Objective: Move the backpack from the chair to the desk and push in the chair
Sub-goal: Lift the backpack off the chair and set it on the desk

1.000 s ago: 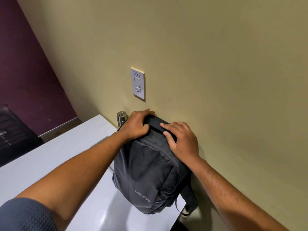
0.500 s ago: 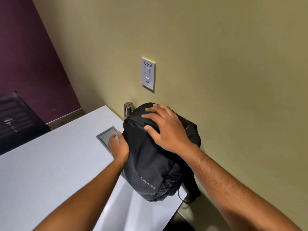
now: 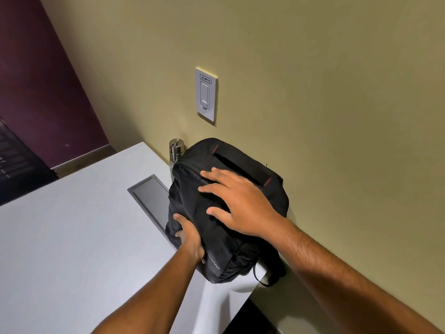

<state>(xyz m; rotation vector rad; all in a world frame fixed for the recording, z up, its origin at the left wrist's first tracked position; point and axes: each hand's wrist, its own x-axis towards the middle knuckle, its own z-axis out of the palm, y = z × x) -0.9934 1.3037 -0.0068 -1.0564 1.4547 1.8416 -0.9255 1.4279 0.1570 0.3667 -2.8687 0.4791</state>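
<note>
The black backpack stands upright on the white desk, leaning against the olive wall at the desk's right end. My right hand lies flat on its upper front, fingers spread. My left hand presses against its lower left side, fingers curled on the fabric. One strap hangs over the desk's right edge. The chair is out of view.
A steel bottle stands behind the backpack by the wall. A grey hatch is set into the desk left of the bag. A wall switch is above. A dark object is at far left.
Both hands left the top handle. The left hand slid down to the bag's lower side and the right hand moved onto its front. The bag now stands more upright against the wall.
</note>
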